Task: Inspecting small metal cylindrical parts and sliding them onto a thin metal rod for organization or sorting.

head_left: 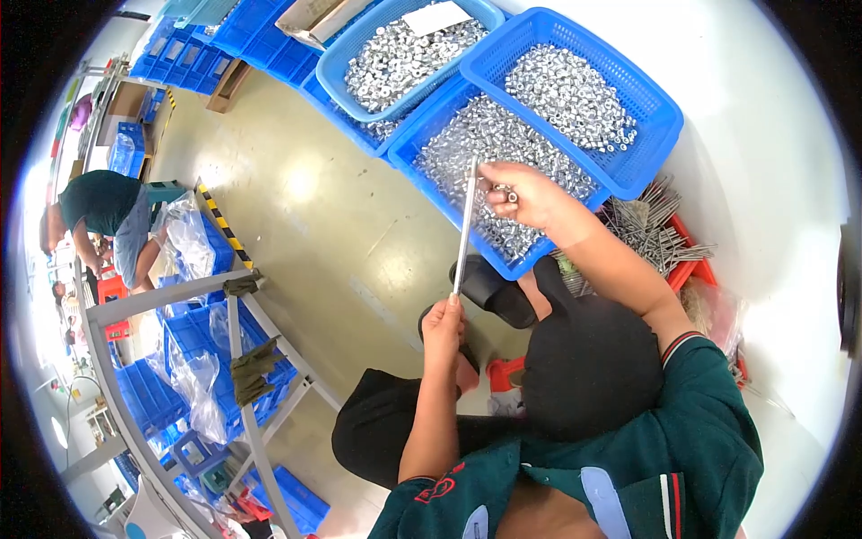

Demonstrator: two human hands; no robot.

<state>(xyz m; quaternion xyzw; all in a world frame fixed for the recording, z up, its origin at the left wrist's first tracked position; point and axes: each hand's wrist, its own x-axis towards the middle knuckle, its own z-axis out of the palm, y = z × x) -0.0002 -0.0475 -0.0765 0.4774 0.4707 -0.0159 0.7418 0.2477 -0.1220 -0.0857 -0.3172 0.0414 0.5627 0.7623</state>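
Observation:
My left hand (444, 328) is closed around the lower end of a long, thin silver rod (466, 225), which stands nearly upright, tilted slightly right at the top. At its upper end, the thumb and forefinger of my right hand (525, 193) meet beside the tip; whether they touch it I cannot tell. Several small ring-shaped metal pieces (511, 197) sit in the curled fingers of that hand. Beneath it is a blue bin (428, 190) filled with similar silver pieces.
A blue perforated basket (662, 117) of metal pieces rests on the bin's far right side. Another blue basket (330, 76) holds more pieces. Thin metal rods (642, 229) lie in a red crate (696, 269) at right. A grey metal frame (171, 299) stands left; a person (103, 211) bends beyond it.

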